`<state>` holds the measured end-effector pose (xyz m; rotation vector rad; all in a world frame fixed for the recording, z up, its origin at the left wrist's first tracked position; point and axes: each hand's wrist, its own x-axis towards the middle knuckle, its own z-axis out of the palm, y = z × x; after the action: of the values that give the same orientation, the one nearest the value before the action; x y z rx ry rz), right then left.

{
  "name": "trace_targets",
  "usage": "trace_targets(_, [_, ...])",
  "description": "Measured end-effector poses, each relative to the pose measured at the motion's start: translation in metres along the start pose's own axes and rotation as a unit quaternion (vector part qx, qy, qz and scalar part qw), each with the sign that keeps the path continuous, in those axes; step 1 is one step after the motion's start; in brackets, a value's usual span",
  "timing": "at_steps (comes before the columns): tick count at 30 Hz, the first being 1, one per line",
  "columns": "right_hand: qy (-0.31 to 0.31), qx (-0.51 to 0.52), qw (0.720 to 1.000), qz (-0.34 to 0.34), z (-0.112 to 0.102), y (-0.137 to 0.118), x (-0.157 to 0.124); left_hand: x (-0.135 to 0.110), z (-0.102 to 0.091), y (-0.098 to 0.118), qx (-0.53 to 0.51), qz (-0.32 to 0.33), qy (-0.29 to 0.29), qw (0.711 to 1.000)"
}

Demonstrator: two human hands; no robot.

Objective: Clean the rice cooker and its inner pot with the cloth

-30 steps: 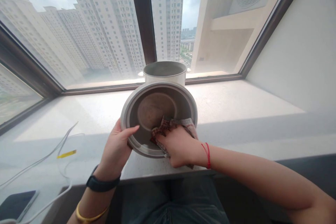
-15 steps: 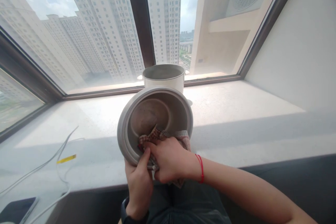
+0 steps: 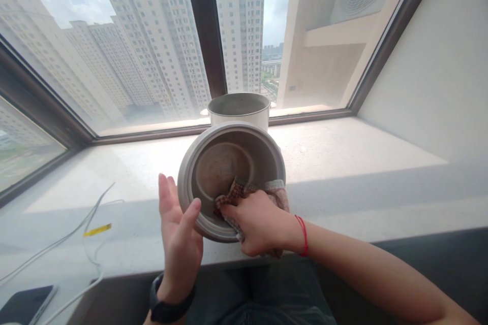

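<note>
Two hands work a metal pot (image 3: 229, 162) at the windowsill's front edge: left hand (image 3: 179, 238) open against its rim, right hand (image 3: 259, 223) clamped on a checked cloth (image 3: 244, 190).

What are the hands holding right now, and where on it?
Right hand presses a checked red cloth inside the round metal pot; left hand steadies the pot's left rim, thumb on it.

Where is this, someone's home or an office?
Probably a flat high up in a city: the wide window shows tall tower blocks. The stone windowsill bears a white pot, and the right hand presses a checked cloth into a metal bowl.
</note>
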<state>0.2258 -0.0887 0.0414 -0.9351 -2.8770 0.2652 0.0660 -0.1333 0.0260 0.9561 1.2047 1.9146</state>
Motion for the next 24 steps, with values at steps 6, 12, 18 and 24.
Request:
trace_targets(6, [0.002, 0.05, 0.999, 0.003, 0.004, -0.013, 0.004, -0.053, 0.01, -0.046, -0.04, -0.144, 0.094, 0.984])
trace_targets(12, [-0.037, -0.033, 0.999, -0.002, -0.004, 0.009, 0.001, 0.011, 0.005, 0.017, -0.051, -0.145, 0.056, 0.987])
trace_targets(18, [-0.07, -0.078, 0.993, -0.055, -0.017, 0.021, 0.0, 0.053, -0.018, 0.049, -0.005, -0.171, -0.079, 0.982])
trace_targets(24, [-0.061, -0.035, 0.997, -0.02, -0.01, 0.01, 0.002, -0.023, -0.007, -0.017, -0.08, -0.125, 0.016, 0.989])
